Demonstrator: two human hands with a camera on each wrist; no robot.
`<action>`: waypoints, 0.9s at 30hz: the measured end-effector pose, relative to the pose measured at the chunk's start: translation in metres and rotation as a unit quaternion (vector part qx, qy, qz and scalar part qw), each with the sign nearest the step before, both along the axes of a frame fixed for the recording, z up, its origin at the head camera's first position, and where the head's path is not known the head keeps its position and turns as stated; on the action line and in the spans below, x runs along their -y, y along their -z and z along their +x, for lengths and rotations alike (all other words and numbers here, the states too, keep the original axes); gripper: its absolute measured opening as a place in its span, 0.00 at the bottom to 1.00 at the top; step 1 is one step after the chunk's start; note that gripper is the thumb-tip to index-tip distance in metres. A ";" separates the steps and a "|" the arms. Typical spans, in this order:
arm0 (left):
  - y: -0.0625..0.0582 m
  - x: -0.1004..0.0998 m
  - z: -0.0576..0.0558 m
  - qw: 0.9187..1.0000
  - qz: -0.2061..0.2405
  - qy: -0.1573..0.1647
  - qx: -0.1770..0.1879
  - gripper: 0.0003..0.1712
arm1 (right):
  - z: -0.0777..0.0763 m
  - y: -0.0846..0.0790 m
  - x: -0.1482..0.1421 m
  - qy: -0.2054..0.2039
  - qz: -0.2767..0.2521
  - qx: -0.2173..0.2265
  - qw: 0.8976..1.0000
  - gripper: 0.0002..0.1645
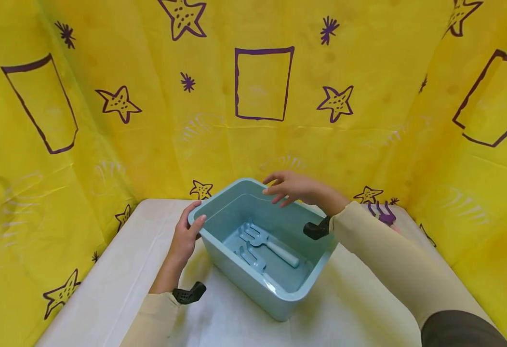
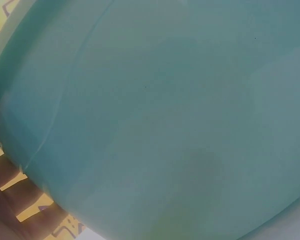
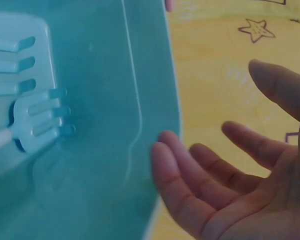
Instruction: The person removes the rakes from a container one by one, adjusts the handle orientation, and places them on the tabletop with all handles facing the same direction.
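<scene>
Pinching the tub's (image 1: 251,288) left corner, our left hand (image 1: 187,235) apparently steadies it on the table (image 1: 119,274), two forks (image 1: 282,253) inside; our right hand (image 1: 297,188), fingers spread near the far rim (image 1: 253,181), must likely curl next. Beyond lies a purple fork (image 1: 387,218).

White counter (image 1: 127,274), pale top narrowing toward far edge. Behind counter: yellow sheeting (image 1: 245,149), lightly creased, faint sheen. Left of counter: matching yellow left wall (image 1: 15,231); right of counter: yellow right wall (image 1: 496,193). Above counter's far edge, dark purple drawings — dotted stars (image 1: 121,104), spiky bursts (image 1: 188,82), four-sided outline (image 1: 264,84) — plus faint pale fronds (image 1: 199,127). Soft, blurred shadows across counter.
</scene>
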State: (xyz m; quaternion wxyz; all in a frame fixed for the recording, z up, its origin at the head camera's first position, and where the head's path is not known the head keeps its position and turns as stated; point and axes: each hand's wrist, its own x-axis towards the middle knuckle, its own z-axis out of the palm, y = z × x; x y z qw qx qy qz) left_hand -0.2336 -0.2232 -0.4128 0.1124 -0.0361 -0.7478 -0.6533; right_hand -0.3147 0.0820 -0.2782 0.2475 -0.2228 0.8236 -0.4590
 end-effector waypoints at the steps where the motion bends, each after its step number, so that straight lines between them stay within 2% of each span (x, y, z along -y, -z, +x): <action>1: -0.001 0.000 0.000 1.000 0.002 0.002 -0.001 0.30 | -0.001 0.002 0.004 -0.003 0.003 0.008 1.000 0.34; 2: -0.002 0.000 0.000 1.000 0.002 0.003 0.000 0.31 | -0.003 0.005 0.007 -0.008 0.007 0.017 1.000 0.33; 9: -0.029 -0.010 0.019 1.000 -0.008 0.003 0.013 0.30 | -0.012 0.030 0.026 -0.034 0.055 0.071 0.995 0.20; 13: -0.028 -0.010 0.018 1.000 -0.005 0.006 0.012 0.30 | -0.013 0.046 0.031 -0.041 0.084 0.095 0.991 0.18; 19: -0.027 -0.012 0.018 1.000 -0.009 0.003 0.013 0.30 | -0.017 0.067 0.030 -0.030 0.102 0.127 0.986 0.19; 27: -0.027 -0.010 0.018 1.000 -0.003 0.001 0.013 0.30 | -0.020 0.083 0.033 -0.033 0.144 0.176 0.973 0.26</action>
